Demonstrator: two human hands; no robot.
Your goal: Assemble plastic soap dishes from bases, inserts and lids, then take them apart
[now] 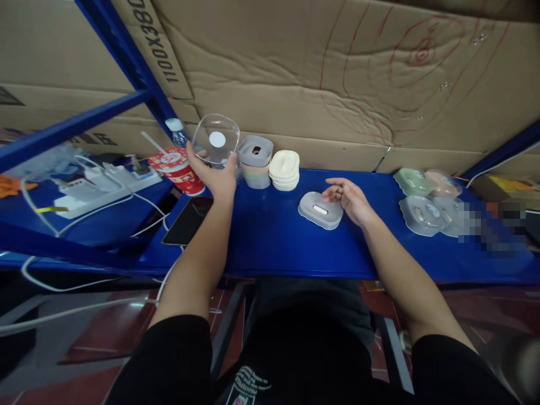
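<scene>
Here's the clear cover, up at the back of the blue tabletop, left of centre, and the left hand has it gripped at the near edge, thumb to the right, fingers to the left. It's see-through, squarish, round-cornered, with a white round sticker mid-face. Its broad face leans back, tipped towards the wearer; the slightly longer axis runs left to right, dipping rightward. The palm hides part of the near edge, and more clear plastic shows just below, too muddled to separate.

Over to the right hand: nothing gripped, fingers loosely curled over the far right corner of a grey container. Touching or just above? Can't tell; the fingers mask that corner. The container's long axis slants down to the right, its cream insert lying the same way.

Beside the cover, a stack of coloured pieces, grey on top, then a cream stack. Leftward, a red cup and a bottle, partly hidden behind it; the left forearm cuts across a dark phone. Far right, a green container sits among others, the outermost partly lost under blurred blocks.
</scene>
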